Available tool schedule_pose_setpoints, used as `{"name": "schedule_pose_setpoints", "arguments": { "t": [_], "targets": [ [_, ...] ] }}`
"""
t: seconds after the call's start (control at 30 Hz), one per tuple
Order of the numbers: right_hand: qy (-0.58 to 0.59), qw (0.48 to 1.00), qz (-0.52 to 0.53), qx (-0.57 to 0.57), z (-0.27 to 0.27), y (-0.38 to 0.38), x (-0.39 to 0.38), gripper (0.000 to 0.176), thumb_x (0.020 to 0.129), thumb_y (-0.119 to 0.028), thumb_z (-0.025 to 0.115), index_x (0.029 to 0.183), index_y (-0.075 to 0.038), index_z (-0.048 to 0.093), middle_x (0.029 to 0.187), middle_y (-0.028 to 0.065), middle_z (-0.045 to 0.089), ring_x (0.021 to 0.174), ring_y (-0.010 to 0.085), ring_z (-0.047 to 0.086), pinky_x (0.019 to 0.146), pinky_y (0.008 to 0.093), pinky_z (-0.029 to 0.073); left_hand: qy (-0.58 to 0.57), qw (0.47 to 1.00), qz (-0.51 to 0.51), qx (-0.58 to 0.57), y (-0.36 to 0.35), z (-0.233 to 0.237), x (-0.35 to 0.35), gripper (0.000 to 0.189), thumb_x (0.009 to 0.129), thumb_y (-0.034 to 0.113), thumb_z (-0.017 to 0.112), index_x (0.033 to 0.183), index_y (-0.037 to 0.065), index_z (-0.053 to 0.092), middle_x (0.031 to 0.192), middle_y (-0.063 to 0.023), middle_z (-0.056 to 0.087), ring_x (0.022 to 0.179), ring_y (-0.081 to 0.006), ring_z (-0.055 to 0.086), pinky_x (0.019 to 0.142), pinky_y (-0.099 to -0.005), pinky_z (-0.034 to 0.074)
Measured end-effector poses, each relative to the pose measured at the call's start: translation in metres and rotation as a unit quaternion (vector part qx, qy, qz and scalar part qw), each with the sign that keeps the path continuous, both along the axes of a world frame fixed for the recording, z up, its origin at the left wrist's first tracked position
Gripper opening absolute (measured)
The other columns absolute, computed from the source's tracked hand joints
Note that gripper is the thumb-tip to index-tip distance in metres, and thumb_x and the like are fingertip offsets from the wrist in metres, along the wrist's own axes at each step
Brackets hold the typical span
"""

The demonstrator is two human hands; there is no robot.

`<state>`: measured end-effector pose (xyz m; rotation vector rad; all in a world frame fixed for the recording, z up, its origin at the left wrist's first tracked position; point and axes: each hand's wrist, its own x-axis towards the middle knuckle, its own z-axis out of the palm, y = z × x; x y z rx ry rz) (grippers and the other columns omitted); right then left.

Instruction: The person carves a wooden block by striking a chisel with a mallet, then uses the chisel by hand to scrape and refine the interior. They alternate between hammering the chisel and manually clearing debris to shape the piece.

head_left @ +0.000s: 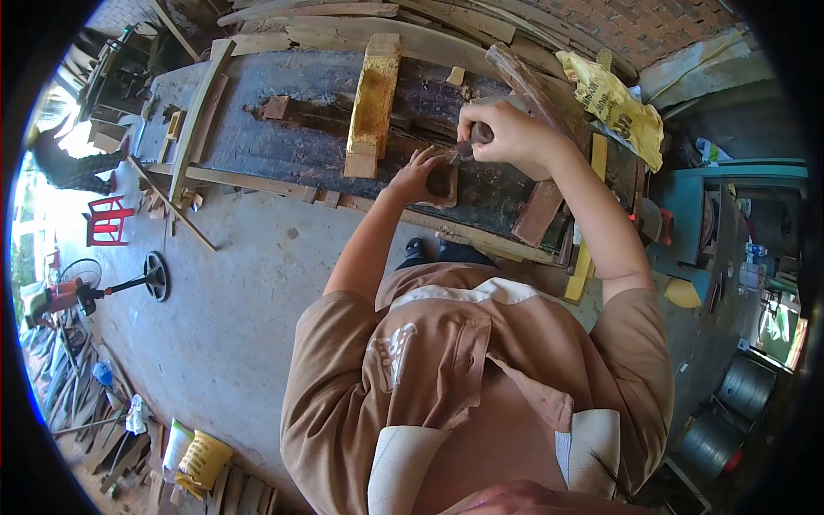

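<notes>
My right hand (515,136) is closed around the dark brown handle (481,133) of a hand tool. A short, thin metal shaft runs from that handle down toward my left hand; its tip is too small to make out. With fingers curled, my left hand (416,178) grips a small wooden piece (451,196) that has a dark rounded hollow. This piece lies at the near edge of a long dark wooden slab (309,146). Left of my hands, a thick yellowish wooden block (373,107) lies across the slab.
Wood strips (196,129), a wood offcut (541,210) and a yellow sack (611,107) lie around the slab. A teal machine table (687,215) stands at right. A red stool (108,221), a fan (86,296) and a bent-over person (73,159) are at left.
</notes>
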<state>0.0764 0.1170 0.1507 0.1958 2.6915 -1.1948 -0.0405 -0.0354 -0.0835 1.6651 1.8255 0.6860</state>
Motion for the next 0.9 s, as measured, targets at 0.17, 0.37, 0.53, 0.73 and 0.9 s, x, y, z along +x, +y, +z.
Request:
{"name": "schedule_pose_setpoints", "arguments": {
  "t": [0.17,0.37,0.53,0.73,0.9],
  "targets": [
    [0.034,0.999,-0.022,0.015,-0.006,0.012,-0.006,0.017,0.066,-0.007,0.061,0.083,-0.005,0.055,0.073,0.0053,0.057,0.067,0.0136,0.051,0.061,0.0281,0.041,0.002,1.000,0.011,0.027,-0.002,-0.004,0.001,0.111,0.039,0.038,0.086,0.132,0.008,0.034,0.139,-0.0176,0.026,0.131,-0.0354,0.021,0.108,-0.0454,0.019],
    [0.081,0.987,-0.135,0.042,-0.026,0.024,0.005,0.017,0.073,-0.016,0.064,0.083,-0.006,0.055,0.070,0.0061,0.057,0.067,0.0165,0.053,0.064,0.0306,0.042,-0.012,0.999,0.026,0.029,-0.003,-0.011,0.001,0.110,0.039,0.039,0.086,0.131,0.009,0.034,0.140,-0.0183,0.025,0.131,-0.0372,0.021,0.108,-0.0453,0.019],
    [0.066,0.964,-0.236,0.105,-0.020,0.019,0.020,0.018,0.078,-0.021,0.064,0.081,-0.006,0.055,0.073,0.0037,0.057,0.070,0.0145,0.053,0.066,0.0307,0.045,-0.018,0.999,0.033,-0.014,-0.002,-0.002,0.002,0.111,0.039,0.038,0.087,0.132,0.009,0.033,0.141,-0.0178,0.023,0.130,-0.0387,0.021,0.107,-0.0449,0.024],
    [0.119,0.913,-0.382,-0.073,-0.027,0.027,0.032,0.027,0.082,-0.028,0.062,0.085,-0.004,0.051,0.079,0.0042,0.061,0.072,0.0120,0.057,0.049,0.0252,0.048,-0.021,0.999,0.044,-0.009,-0.004,-0.005,0.002,0.111,0.039,0.039,0.087,0.132,0.009,0.033,0.141,-0.0179,0.023,0.129,-0.0384,0.023,0.105,-0.0440,0.027],
    [0.216,0.957,-0.194,-0.017,-0.009,0.026,0.039,0.016,0.076,-0.015,0.063,0.083,-0.004,0.054,0.077,0.0030,0.058,0.075,0.0099,0.052,0.069,0.0270,0.043,-0.014,0.999,0.035,-0.003,-0.002,-0.005,0.002,0.111,0.039,0.039,0.087,0.132,0.008,0.033,0.141,-0.0177,0.023,0.129,-0.0372,0.025,0.104,-0.0437,0.028]
  ]
}}
